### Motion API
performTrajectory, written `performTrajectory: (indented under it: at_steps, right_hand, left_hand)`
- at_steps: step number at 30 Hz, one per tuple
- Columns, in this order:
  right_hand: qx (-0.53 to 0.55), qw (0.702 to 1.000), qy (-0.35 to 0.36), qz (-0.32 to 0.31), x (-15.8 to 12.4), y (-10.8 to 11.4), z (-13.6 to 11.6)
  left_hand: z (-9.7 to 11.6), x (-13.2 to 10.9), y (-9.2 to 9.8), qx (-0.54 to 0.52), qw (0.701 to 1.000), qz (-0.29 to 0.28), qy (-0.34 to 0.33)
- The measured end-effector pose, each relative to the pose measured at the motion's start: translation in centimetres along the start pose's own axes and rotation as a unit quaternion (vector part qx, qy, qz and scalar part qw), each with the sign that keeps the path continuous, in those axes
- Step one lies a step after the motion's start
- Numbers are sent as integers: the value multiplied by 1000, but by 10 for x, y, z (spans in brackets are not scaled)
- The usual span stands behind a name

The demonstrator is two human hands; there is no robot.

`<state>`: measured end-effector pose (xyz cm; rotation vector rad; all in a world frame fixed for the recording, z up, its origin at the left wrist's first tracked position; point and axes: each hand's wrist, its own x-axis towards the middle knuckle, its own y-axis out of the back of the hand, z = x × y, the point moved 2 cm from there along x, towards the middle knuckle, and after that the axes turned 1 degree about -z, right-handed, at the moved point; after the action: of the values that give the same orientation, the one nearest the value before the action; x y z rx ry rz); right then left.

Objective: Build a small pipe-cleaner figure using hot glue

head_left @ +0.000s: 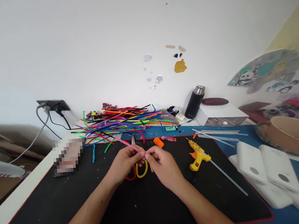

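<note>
Your forearms reach over the black mat; ahead, your left hand and right hand meet, both pinching the pink pipe cleaner, its length slanting away leftward past your left fingers, above the scissors.

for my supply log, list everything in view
pink pipe cleaner: at least one, pink, centre
other pipe cleaners: many, multicoloured, rear
scissors: one, red and yellow handles, centre
orange bundle: one, orange, centre
hot glue gun: one, yellow, right
glue sticks: several, translucent, right
lighter-like item: one, teal, rear
vacuum flask: one, black, rear
box: one, white, rear
oval case: one, maroon, on box
rounded slabs: several, white, right
round vessel: one, tan, right
wall socket: one, dark, left
wall cutouts: several, multicoloured, rear
mat: one, black, foreground
left hand, right hand: two, bare, centre
</note>
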<state>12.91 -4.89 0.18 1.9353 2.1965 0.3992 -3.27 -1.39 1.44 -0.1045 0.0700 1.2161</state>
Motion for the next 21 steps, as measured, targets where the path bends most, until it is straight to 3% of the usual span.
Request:
performTrajectory:
  at_steps: [9,21]
  right_hand:
    - [19,1000,9,7,-1,-1,0]
    - [52,998,10,25,0,2,-4]
  left_hand:
    - [-6,1,-2,-36,999,18,-11]
    - [-8,1,0,-67,997,-47,-5]
